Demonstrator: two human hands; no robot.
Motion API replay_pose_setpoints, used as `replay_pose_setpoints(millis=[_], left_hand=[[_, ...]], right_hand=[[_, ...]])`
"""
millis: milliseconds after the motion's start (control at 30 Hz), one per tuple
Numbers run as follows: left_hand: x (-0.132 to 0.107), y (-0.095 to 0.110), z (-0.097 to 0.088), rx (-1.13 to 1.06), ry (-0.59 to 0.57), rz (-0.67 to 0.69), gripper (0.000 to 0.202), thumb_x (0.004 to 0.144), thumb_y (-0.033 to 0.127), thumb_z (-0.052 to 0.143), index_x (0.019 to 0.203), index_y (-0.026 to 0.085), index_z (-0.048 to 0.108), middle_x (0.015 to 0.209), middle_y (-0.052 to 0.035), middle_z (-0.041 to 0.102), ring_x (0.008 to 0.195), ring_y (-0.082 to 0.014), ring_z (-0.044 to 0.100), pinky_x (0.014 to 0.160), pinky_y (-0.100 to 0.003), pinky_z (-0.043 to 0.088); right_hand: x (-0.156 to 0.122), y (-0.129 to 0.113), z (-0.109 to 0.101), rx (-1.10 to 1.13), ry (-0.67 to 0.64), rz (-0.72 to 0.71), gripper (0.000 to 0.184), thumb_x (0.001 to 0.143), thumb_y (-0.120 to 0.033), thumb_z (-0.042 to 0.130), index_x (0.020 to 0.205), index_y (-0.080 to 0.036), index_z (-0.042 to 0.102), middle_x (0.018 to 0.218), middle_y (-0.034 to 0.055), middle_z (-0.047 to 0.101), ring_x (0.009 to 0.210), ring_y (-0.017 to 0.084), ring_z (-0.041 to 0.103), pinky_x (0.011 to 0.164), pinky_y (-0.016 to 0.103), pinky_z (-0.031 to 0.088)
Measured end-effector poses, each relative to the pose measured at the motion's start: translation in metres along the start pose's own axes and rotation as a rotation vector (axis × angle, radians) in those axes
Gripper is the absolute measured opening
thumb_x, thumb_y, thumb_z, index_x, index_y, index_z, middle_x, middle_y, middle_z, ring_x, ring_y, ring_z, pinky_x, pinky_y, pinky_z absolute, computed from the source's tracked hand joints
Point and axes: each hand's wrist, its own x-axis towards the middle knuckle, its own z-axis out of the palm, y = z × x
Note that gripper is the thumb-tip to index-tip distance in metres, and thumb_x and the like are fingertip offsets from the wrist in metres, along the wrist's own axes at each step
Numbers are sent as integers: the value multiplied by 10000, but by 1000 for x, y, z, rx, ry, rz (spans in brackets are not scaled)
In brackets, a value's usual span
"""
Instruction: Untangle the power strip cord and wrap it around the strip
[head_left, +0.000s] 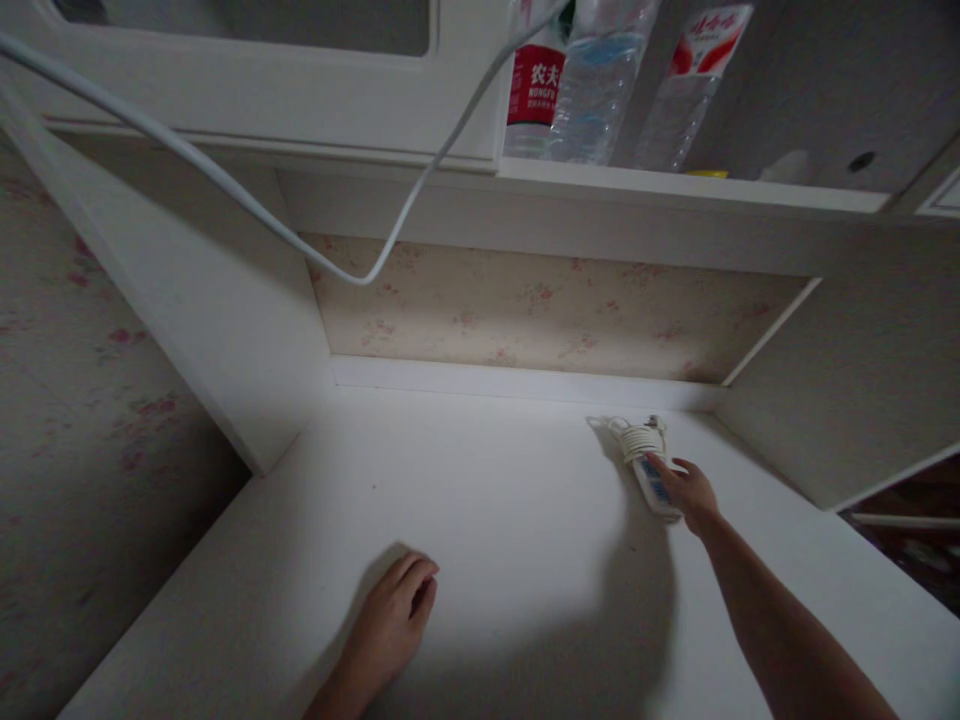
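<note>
A white power strip (pixel 651 480) with its cord wound around its far end lies on the white desk (pixel 510 520) near the back right. My right hand (pixel 691 493) reaches out to it, fingers curled over its near end and gripping it. My left hand (pixel 394 620) rests palm down on the desk's near middle, fingers loosely bent, holding nothing.
A white cable (pixel 247 200) hangs in a loop from the upper left across the alcove. Above, a shelf (pixel 675 185) holds three plastic water bottles (pixel 592 80). Floral wallpaper backs the alcove. White side panels stand left and right.
</note>
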Motion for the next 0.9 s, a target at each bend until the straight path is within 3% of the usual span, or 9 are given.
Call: replay_pose_setpoints(millis=[433,600,700,767,900], left_hand=[[-4,4,-4,-15,-10,2,185,921,218,406,943,214,590,958,-68,619,913,-184,588,846,-331,487],[-6,7,-6,-37,18,21,200,913,211,402,927,216,600,935,-65,626,885,-184,585,818,-321,480],[-4,9,-8,-81,28,-12,187,893,210,424,872,214,610,889,-46,633,832,-171,587,761,-284,472],[-1,10,-9,-123,18,-52,187,884,226,434,822,209,609,842,-31,636,783,-158,586,711,-257,455],[11,11,-6,-191,-31,-157,212,874,312,449,777,197,598,704,4,613,651,-132,554,602,-224,385]], right_hand=[[3,7,-5,-14,-54,6,780,671,-623,636,1263,-132,505,1069,146,675,745,219,666,619,305,505],[-11,-7,-16,-113,53,-86,722,689,-600,604,1203,-95,563,1125,181,636,847,261,623,740,356,468],[-37,-27,-19,-199,224,-268,588,758,-578,506,1058,-90,638,1029,180,654,807,269,585,729,374,435],[-66,-43,-14,-168,255,-337,535,797,-585,441,939,-116,657,912,152,665,733,246,560,684,353,419],[-148,-65,14,81,-33,-394,499,805,-653,438,705,-183,572,624,18,557,627,171,490,605,267,378]])
